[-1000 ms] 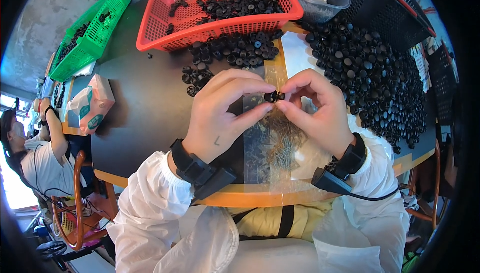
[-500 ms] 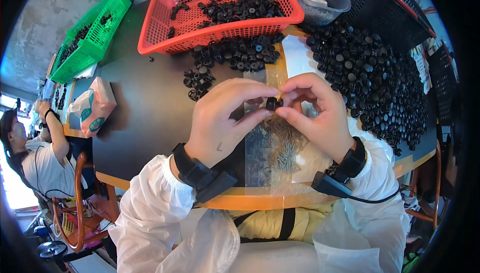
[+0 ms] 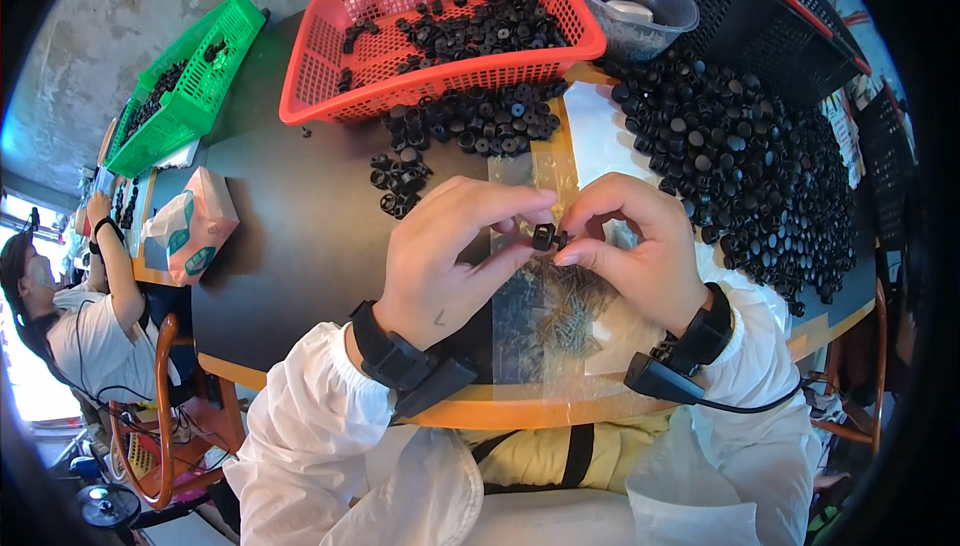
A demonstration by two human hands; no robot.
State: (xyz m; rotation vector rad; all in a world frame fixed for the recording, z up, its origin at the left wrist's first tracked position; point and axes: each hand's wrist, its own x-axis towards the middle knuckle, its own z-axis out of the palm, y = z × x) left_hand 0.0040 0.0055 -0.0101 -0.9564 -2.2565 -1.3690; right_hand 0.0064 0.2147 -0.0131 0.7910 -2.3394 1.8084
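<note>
Between my two hands, above the middle of the table, is a small black plastic part [image 3: 543, 237]. The fingertips of my left hand [image 3: 450, 256] pinch it from the left. My right hand [image 3: 640, 246] closes thumb and forefinger on a smaller black piece [image 3: 562, 240] at its right side; fingers partly hide this piece. Below the hands, a pile of thin metal screws [image 3: 572, 321] lies on clear plastic sheeting [image 3: 515, 331]. Loose black parts [image 3: 400, 178] sit beyond my left hand, and a large heap of round black caps [image 3: 745, 151] spreads to the right.
A red basket [image 3: 440, 79] of black parts stands at the back, beside a clear plastic tub [image 3: 632, 36]. Black crates [image 3: 770, 31] rise at the far right. Leftward are a tissue pack [image 3: 200, 231], a green basket [image 3: 185, 121] and a co-worker [image 3: 95, 316] seated at the table.
My hands sit slightly lower in view. The left fingers have opened a little around the black part, showing more of it, and the smaller piece shows at its right side.
</note>
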